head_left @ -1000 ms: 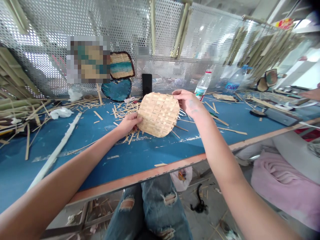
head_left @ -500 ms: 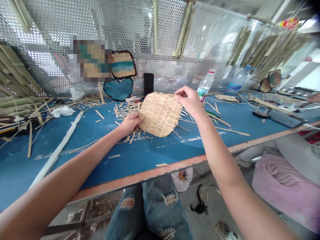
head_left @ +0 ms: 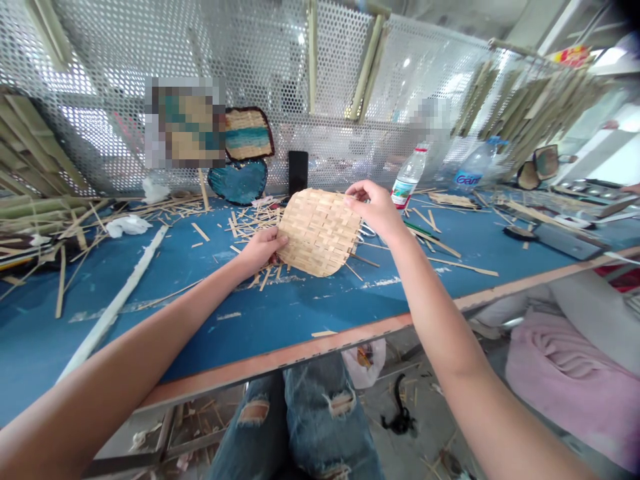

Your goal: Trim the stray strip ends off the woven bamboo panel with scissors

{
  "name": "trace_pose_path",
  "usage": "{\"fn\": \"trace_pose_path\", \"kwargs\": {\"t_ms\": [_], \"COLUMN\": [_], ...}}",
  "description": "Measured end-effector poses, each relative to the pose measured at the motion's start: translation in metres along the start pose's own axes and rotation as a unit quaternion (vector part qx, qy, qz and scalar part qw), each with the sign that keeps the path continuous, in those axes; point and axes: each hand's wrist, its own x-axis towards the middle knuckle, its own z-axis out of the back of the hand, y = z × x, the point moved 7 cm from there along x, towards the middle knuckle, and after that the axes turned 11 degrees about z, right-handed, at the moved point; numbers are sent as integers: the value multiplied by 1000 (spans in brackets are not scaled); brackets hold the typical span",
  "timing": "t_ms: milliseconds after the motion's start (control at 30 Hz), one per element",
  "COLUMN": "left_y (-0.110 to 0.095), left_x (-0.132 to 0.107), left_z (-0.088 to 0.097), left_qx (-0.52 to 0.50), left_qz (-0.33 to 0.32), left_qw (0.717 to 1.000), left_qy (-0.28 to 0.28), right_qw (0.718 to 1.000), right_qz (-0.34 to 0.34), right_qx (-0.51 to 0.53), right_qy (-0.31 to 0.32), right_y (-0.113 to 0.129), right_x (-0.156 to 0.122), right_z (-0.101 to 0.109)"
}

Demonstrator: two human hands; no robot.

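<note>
A pale woven bamboo mat (head_left: 320,233) with rounded corners is held up, tilted, over the blue table. My left hand (head_left: 263,247) grips its left edge, thumb on the near face and fingers behind. At the upper right corner, my right hand (head_left: 373,203) pinches the mat between thumb and fingers. Loose bamboo strips (head_left: 245,223) lie behind and around the mat. Part of a pair of metal handles or loops, too hidden to name, shows just right of the mat, below my right hand.
A water bottle (head_left: 409,179) and a larger blue-labelled bottle (head_left: 470,175) stand behind on the right. A black phone (head_left: 299,172) leans against the perforated metal screen (head_left: 340,143). Left are a whitish strip (head_left: 117,300) and crumpled tissue (head_left: 129,225). The table's edge (head_left: 280,363) runs before my knees.
My right hand has shifted slightly left and down along the mat's upper right corner. The mat stays held in both hands, and the camera view has tilted a little.
</note>
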Motion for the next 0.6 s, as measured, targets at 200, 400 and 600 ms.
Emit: {"fn": "trace_pose_path", "kwargs": {"t_ms": [200,400,600], "left_y": [-2,-2,-1], "left_x": [-1,-2,-2], "left_z": [1,2,2], "left_qx": [3,8,5], "left_qz": [-3,-2,-1], "left_qw": [1000,1000,1000], "left_qy": [-7,-10,-7], "right_qw": [993,969,944], "right_qz": [-69,-139,-176], "right_qx": [92,203,280], "right_qy": [-9,-15,-13], "right_y": [-16,-25,-36], "right_x": [-1,-3,-2], "right_z": [-7,-7,-12]}}
